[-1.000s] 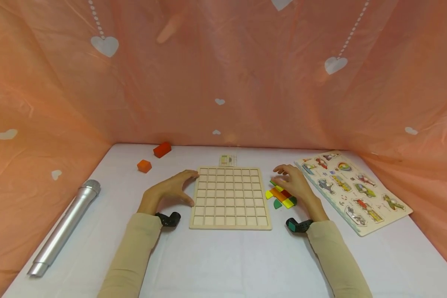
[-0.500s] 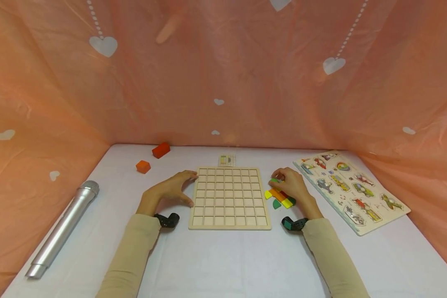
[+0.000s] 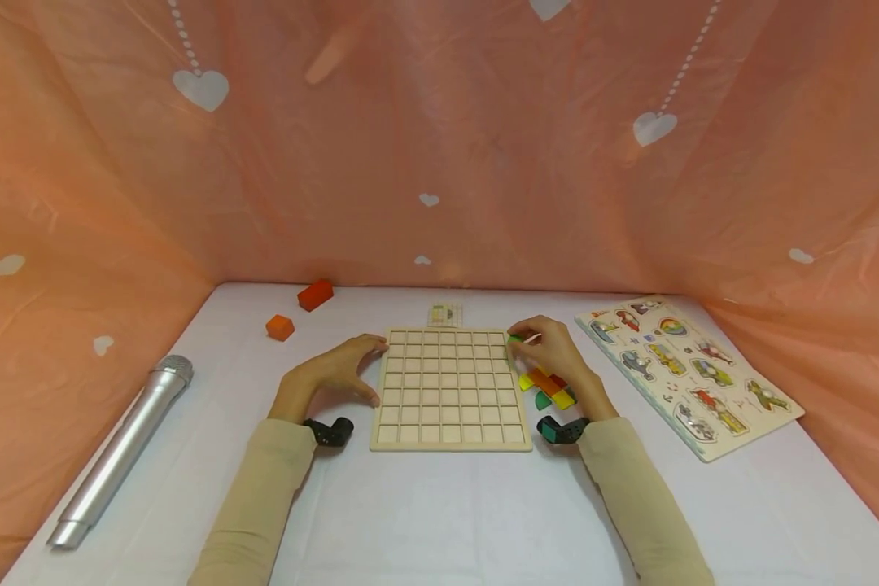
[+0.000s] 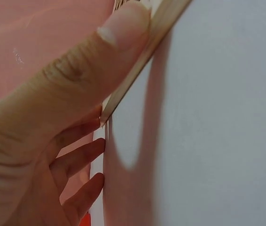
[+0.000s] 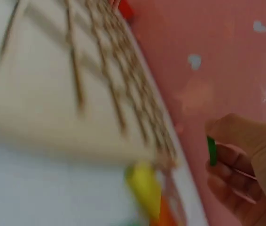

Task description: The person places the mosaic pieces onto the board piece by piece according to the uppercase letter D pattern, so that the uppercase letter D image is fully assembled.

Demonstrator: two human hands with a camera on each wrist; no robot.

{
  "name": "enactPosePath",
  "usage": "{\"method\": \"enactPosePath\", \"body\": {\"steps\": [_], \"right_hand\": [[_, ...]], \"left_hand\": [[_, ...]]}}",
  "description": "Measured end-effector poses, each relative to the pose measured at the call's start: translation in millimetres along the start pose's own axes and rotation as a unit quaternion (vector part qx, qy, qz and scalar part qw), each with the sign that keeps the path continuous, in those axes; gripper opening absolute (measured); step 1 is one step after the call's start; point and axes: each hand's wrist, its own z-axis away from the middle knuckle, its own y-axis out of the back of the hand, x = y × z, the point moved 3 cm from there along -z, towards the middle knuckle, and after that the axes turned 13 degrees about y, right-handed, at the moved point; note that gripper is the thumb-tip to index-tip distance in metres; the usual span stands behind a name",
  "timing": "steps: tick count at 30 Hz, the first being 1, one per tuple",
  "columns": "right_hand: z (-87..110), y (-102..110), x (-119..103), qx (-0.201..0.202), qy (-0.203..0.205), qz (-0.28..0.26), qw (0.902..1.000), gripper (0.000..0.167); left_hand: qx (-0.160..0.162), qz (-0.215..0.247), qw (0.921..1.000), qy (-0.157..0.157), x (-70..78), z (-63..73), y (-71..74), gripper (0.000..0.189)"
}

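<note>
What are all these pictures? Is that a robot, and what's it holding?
No robot here: these are a person's own two hands! The wide view comes from a camera worn on the head, looking down. The two close-up views come from wrist cameras, one for each hand.

On the white table lies a wooden board with little squares. Coloured pieces lie to its right, beside a picture puzzle. A small card lies behind the board. Over on the left are a microphone, an orange block and a red block.

The left hand touches the board's edge. The right hand pinches a green piece.
</note>
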Motion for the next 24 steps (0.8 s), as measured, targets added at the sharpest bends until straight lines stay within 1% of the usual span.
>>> {"method": "enactPosePath", "body": {"steps": [2,6,8,12,14,18,21,24], "right_hand": [[-8.8,-6.2,-8.5,0.008,0.014,-0.042,0.9990,0.022],[-25.7,-23.2,-25.1,0.021,0.038,-0.098,0.9943,0.023],[-33.1,-35.3,-27.3,0.021,0.053,-0.111,0.9922,0.024],[-44.9,-59.6,-38.5,0.007,0.067,-0.132,0.9890,0.024],[-49.1,-70.8,-41.5,0.000,0.069,-0.138,0.9880,0.024],[-54.6,-90.2,-43.7,-0.009,0.057,-0.145,0.9877,0.025],[-56.1,-101.1,-43.5,-0.009,0.040,-0.148,0.9881,0.025],[-56.4,-109.6,-42.7,-0.011,0.025,-0.142,0.9895,0.025]], "left_hand": [[-0.002,0.004,1.0000,0.006,0.7,0.6,0.6,0.097],[-0.003,0.007,0.9998,0.016,3.3,2.2,2.0,0.097],[-0.003,0.007,0.9998,0.018,3.8,2.3,1.9,0.097],[0.001,0.000,1.0000,0.004,2.1,1.6,0.6,0.095],[0.005,-0.008,0.9999,-0.009,1.6,1.1,0.4,0.094],[0.008,-0.012,0.9997,-0.020,1.2,0.3,1.0,0.094],[0.006,-0.011,0.9997,-0.021,1.2,0.5,1.2,0.093],[0.001,-0.012,0.9999,-0.011,0.1,0.5,0.6,0.094]]}}
